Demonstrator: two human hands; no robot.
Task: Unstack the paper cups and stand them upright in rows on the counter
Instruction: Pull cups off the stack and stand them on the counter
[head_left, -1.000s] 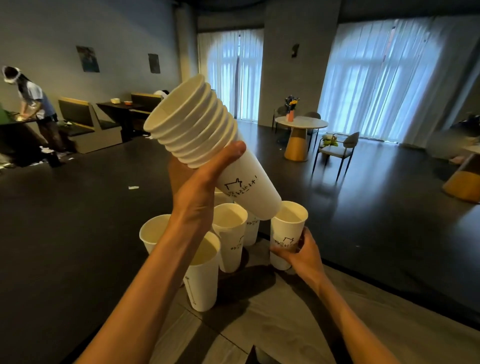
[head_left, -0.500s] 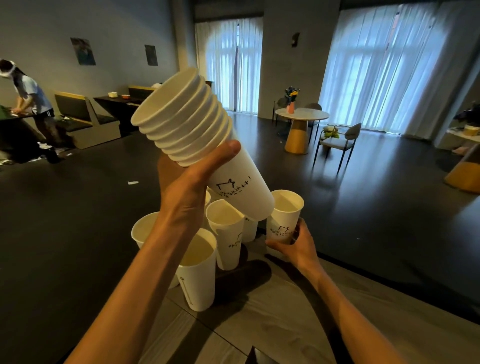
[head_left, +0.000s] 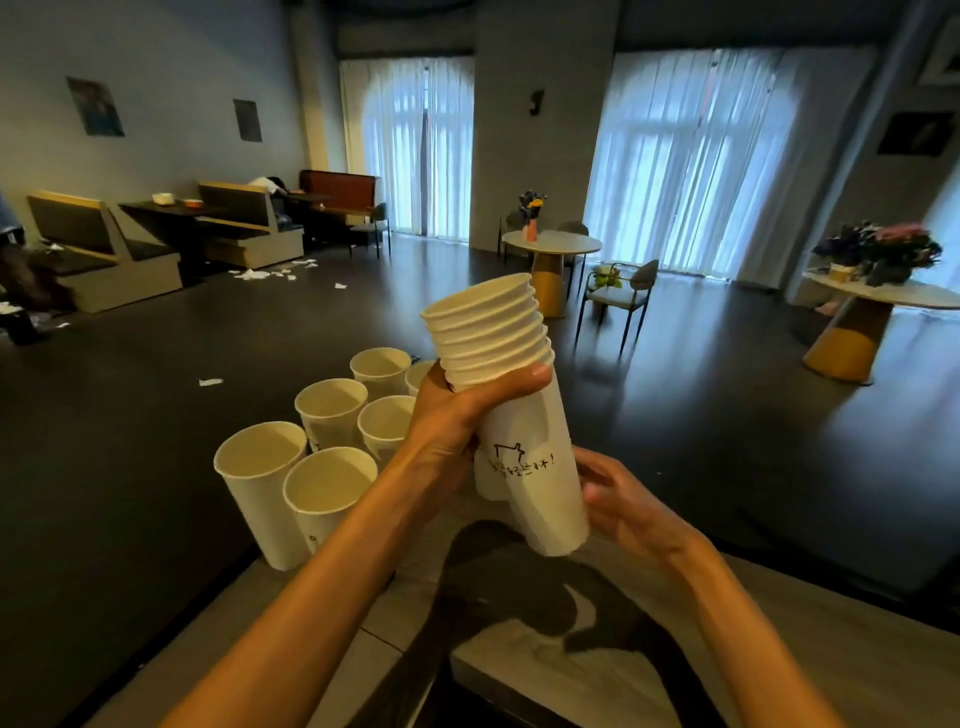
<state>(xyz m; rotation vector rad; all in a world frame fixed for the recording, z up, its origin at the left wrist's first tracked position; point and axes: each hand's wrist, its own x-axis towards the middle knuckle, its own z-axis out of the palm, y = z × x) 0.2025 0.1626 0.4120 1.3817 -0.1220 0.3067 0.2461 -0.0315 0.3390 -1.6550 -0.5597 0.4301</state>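
From my head camera, my left hand is wrapped around the stack of cups, thumb across the front just under the rims, holding it nearly upright above the counter. My right hand sits at the lower part of the stack, fingers curled against the outermost cup's side near its base; most of the fingers are hidden behind the cup. The stack shows several nested rims on top and dark writing on the outer cup. To the left of the stack, loose cups stand upright in a close cluster near the counter's far edge, mouths open upward.
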